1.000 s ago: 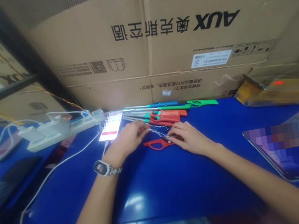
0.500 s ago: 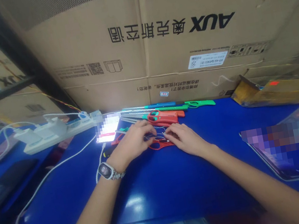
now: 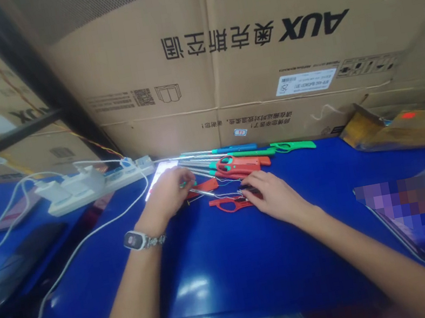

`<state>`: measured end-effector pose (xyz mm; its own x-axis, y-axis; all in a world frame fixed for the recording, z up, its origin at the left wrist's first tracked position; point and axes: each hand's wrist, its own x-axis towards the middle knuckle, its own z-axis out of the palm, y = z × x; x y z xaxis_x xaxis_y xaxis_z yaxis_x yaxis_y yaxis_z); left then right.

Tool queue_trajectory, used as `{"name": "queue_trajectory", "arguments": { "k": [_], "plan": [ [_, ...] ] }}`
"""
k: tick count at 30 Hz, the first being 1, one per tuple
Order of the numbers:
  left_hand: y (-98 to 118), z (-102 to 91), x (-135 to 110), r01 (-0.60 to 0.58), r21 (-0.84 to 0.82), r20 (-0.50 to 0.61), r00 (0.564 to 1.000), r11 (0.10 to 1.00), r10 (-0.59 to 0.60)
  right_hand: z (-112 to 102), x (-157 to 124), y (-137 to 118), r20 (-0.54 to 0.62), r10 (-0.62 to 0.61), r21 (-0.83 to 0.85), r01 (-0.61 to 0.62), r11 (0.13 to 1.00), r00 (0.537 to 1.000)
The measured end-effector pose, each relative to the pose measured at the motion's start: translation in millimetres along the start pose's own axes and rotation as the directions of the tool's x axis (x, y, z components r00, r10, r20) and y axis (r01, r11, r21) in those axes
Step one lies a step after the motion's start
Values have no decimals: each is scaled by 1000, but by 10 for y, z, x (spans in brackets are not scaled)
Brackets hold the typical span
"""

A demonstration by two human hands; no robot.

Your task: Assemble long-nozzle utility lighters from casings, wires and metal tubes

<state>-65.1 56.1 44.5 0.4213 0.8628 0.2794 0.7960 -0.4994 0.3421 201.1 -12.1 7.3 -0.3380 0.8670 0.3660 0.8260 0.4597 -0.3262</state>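
Observation:
My left hand (image 3: 171,191) is closed, its curled fingertips at the near end of a thin metal tube (image 3: 203,191). From the tube thin white wires (image 3: 227,196) run across to my right hand (image 3: 274,192), whose thumb and fingers pinch a small dark part (image 3: 247,189). Right below these fingertips lies a red lighter casing (image 3: 231,205) with a looped trigger guard. Another red casing piece (image 3: 205,187) rests between my hands. Behind them is a pile of long-nosed lighters, among them a red lighter (image 3: 240,164), a green lighter (image 3: 294,145) and a blue lighter (image 3: 235,149).
A lit phone (image 3: 158,175) lies partly behind my left hand. To the left is a white power strip (image 3: 118,181) with chargers and a trailing white cable (image 3: 82,238). Another phone (image 3: 410,233) lies at right. A large cardboard box (image 3: 246,71) stands behind the blue table (image 3: 223,266).
My left hand has moved left, away from my right hand, and the metal tube and wires between them now show. My right hand stays by the red casing. The view has shifted slightly.

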Motion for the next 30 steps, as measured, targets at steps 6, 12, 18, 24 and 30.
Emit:
{"name": "queue_trajectory", "arguments": {
  "k": [6, 12, 18, 24, 30],
  "plan": [
    [-143, 64, 22, 90, 136, -24, 996, 987, -87, 3, 115, -135, 23, -100, 42, 99, 994, 995],
    [-277, -63, -34, 259, 78, -127, 960, 963, -248, 116, 685, -331, 107, -122, 185, 101, 978, 987],
    [-360, -115, -116, 343, 50, -81, 937, 938, -339, 399, 1480, -589, 314, -140, 42, 133, 990, 939],
    [-414, -94, -143, 336, 49, -122, 937, 941, -328, 463, 1742, -684, 434, -140, 21, 145, 989, 890],
    [-319, -91, -96, 232, -34, -164, 958, 972, -235, 261, 1587, -563, 325, -112, 86, 89, 992, 939]
  ]
}}
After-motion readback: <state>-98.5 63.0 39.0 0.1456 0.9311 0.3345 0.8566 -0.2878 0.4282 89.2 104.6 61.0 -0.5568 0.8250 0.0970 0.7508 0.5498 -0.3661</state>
